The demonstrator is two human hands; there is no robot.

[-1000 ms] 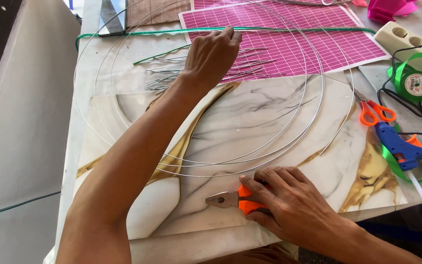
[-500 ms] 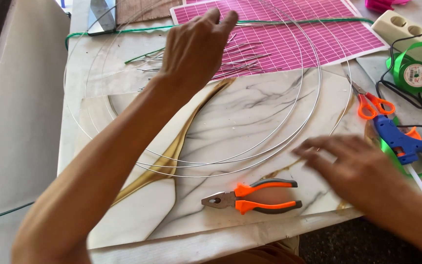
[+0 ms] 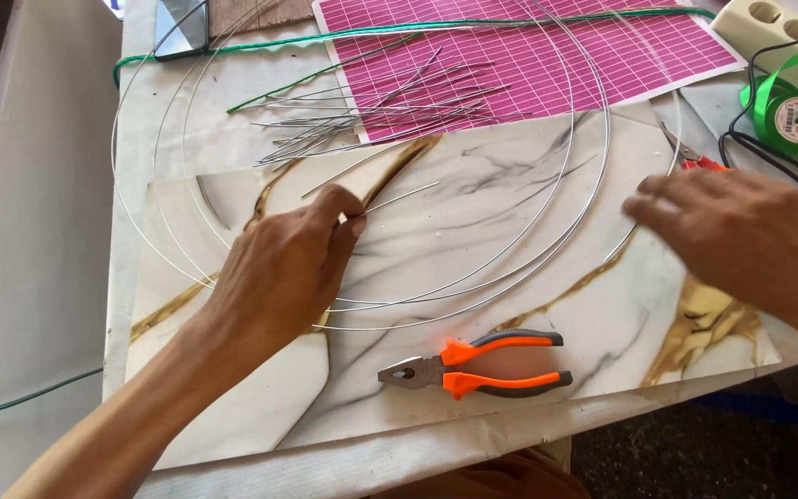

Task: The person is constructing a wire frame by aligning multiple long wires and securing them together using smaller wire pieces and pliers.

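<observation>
My left hand pinches the near end of a short straight wire piece that lies on the marbled sheet. A pile of several similar wire pieces rests further back, partly on a pink grid mat. Large thin wire rings lie flat across the table. My right hand hovers with fingers spread over the rings' right side, holding nothing. Orange-handled pliers lie free near the front edge, between both hands.
Orange-handled scissors peek out behind my right hand. A green ribbon spool, black cables and a cream socket block sit at the far right. A green wire runs along the back. The table's left edge drops off.
My left hand pulled back from the wire pile toward me and now pinches one wire piece. My right hand let go of the pliers and moved right, over the rings.
</observation>
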